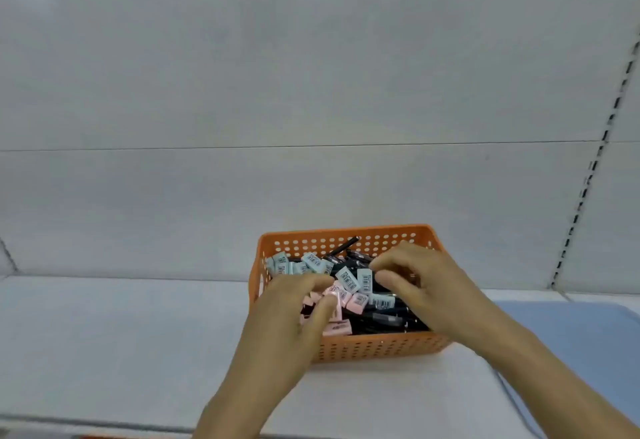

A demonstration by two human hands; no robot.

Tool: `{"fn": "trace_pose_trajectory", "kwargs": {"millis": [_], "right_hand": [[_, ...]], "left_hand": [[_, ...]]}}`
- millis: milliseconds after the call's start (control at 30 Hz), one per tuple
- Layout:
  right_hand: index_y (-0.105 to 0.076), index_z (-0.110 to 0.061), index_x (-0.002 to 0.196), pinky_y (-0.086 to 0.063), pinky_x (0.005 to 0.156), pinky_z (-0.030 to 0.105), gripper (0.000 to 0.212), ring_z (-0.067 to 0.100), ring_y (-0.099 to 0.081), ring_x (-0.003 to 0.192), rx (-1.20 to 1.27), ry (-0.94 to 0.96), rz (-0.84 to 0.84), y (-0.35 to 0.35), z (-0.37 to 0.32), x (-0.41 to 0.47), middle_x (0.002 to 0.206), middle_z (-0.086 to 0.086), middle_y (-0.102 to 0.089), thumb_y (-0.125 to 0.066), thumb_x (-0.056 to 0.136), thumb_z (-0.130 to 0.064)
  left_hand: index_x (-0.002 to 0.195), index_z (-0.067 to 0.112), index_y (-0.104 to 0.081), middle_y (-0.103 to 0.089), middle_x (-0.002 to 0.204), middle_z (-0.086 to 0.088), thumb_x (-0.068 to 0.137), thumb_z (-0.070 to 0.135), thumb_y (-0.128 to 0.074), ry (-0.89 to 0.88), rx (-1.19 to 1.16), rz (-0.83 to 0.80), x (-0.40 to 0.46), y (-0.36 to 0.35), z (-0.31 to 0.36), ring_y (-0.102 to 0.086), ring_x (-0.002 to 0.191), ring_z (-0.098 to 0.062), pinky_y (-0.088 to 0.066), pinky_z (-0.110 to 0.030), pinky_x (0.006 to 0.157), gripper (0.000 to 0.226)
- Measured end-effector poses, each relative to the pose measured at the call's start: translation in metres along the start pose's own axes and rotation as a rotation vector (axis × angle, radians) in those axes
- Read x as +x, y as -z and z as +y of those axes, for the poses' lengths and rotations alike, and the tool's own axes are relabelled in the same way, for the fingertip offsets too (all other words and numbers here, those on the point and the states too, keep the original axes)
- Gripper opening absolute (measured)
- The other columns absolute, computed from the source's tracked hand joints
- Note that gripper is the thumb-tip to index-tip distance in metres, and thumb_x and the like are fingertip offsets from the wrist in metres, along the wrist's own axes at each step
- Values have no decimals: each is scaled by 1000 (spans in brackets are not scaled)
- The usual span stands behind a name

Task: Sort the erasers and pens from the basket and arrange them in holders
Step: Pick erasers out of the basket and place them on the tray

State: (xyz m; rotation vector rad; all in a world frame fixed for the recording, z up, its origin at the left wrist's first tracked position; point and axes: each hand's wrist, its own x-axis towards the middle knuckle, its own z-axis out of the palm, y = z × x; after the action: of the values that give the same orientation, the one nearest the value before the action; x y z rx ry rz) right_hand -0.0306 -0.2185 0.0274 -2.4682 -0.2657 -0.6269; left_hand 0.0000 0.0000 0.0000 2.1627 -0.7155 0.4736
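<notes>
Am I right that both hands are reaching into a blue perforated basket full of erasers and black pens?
Not quite: the head view shows the basket is orange, not blue. Otherwise correct: left hand and right hand reach among erasers and black pens.

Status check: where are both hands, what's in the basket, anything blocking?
Left hand pinching a pink eraser; right hand curled over the pile, grip unclear. Orange basket full of erasers and black pens. No holders in view. Nothing blocking.

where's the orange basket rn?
Head view, low and just right of centre: the orange basket sits on the white shelf, with both hands reaching into it and a pale blue mat beside it on the right.
</notes>
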Motion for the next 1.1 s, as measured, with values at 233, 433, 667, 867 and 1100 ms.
{"fn": "trace_pose_trajectory", "kwargs": {"millis": [233, 433, 667, 867, 1100], "right_hand": [[-47, -37, 134, -50, 79, 36, 55, 15, -56, 103, -408, -74, -307, -46, -4, 21, 121, -8, -51, -63, 84, -53], [-50, -34, 134, -49, 81, 34, 50, 18, -56, 100, -348, -94, -305, -55, 2, 26, 117, -4, -50, -66, 87, -41], [-62, -24, 113, -53, 80, 33, 22, 10, -60, 88, -235, -191, -180, -57, 5, 30, 104, -6, -64, -59, 92, -27], [-59, -12, 113, -55, 79, 38, 26, 17, -62, 86, -259, -280, -175, -63, 3, 30, 99, 1, -65, -61, 89, -21], [-50, -17, 83, -45, 57, 31, 33, 17, -57, 69, -360, -364, -258, -73, -15, 44, 81, -1, -58, -74, 82, -39]], "left_hand": [[130, 38, -54, -54, 124, 8, 86, 41, -65, 78, 319, -339, 42, -18, -29, -48, 116, -13, -45, -31, 92, 45], [117, 33, -65, -47, 99, 13, 72, 45, -79, 75, 200, -397, 55, -21, -34, -47, 85, -4, -34, -18, 65, 49], [102, 30, -61, -56, 100, 16, 66, 51, -81, 145, 174, -407, 57, -23, -32, -55, 89, -3, -46, -23, 72, 46], [102, 27, -62, -61, 96, 9, 76, 31, -75, 139, 190, -438, 60, -26, -29, -59, 83, -10, -53, -31, 74, 29], [95, 35, -61, -64, 96, 14, 83, 27, -74, 223, 36, -373, 58, -17, -39, -61, 85, -2, -46, -15, 63, 19]]}}
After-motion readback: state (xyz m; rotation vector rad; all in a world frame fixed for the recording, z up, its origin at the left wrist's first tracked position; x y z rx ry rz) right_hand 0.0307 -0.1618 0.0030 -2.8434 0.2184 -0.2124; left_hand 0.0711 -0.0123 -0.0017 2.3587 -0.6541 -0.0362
